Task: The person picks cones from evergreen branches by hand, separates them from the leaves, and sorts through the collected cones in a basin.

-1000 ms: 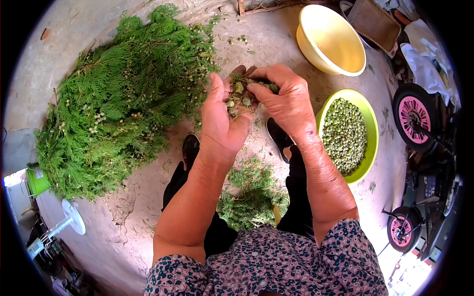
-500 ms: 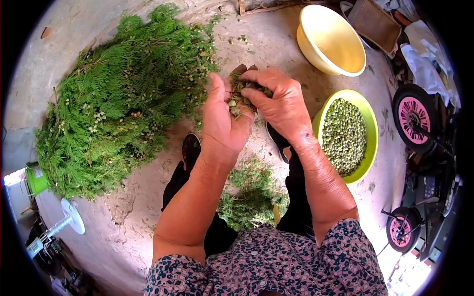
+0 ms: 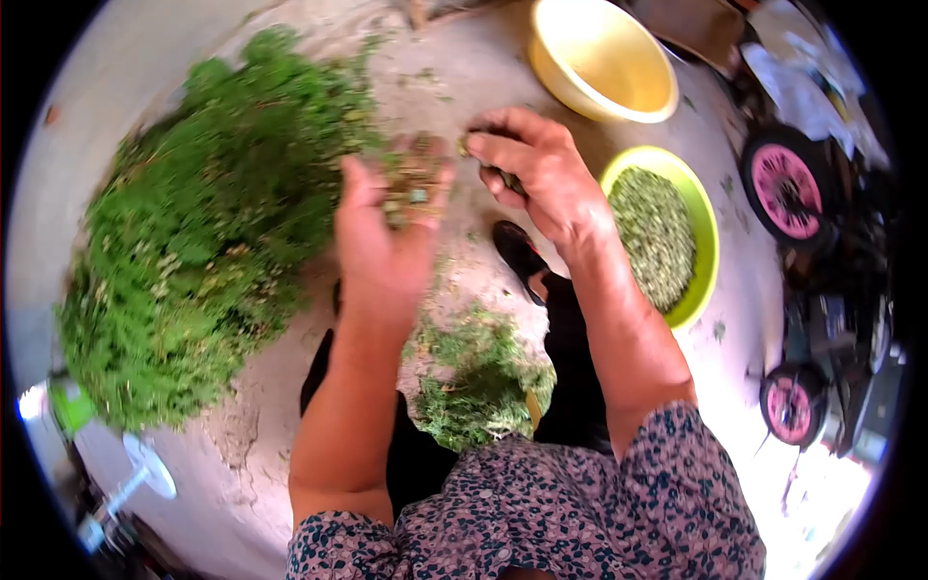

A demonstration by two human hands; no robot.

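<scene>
My left hand is palm up and blurred, with its fingers spread under a small heap of green cones and brown twigs. To its right, apart from it, my right hand is curled with the fingers closed round some green cones. A large pile of green leafy branches lies on the left, beside my left hand. At the right, next to my right forearm, a lime-green basin holds many small green cones.
A pale yellow basin stands at the top right. Loose sprigs lie between my legs. Wheels with pink rims and white bags are at the right edge. A white stand is at the lower left.
My hands have moved apart; the left one has gone left with its heap, and the right one has come off it with cones in its fingers. The whole view has shifted.
</scene>
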